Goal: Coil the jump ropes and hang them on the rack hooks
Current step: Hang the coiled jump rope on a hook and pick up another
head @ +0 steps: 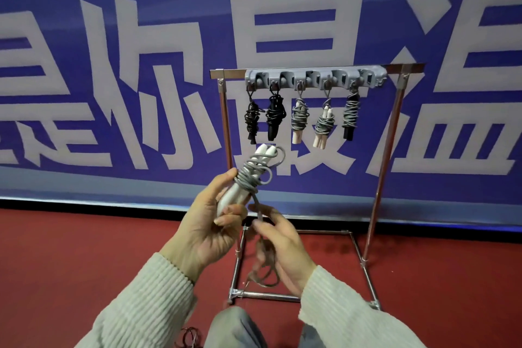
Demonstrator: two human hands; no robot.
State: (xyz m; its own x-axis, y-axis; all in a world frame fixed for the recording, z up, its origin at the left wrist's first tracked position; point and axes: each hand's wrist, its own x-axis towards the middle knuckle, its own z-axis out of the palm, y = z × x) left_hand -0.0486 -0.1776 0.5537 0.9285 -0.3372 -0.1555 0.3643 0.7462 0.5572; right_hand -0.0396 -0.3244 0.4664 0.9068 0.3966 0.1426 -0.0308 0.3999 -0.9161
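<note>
- Nearest, a grey-trousered knee (236, 328) between two cream ribbed sleeves (135, 302).
- The right hand (282, 248) pinches the loose grey cord (264, 268), which dangles in blurred loops below its fingers.
- The left hand (209, 223) curls round the white-handled grey jump rope (248, 178), cord wound just above its fingertips, handles tilted up.
- Beyond the fingers stands a chrome tube rack (378, 178) on red floor (84, 248).
- Five coiled ropes hang from its grey plastic hook bar (315, 78): two black bundles (264, 117), three grey-corded bundles (324, 123).
- Behind, a blue banner with white characters (141, 79).
</note>
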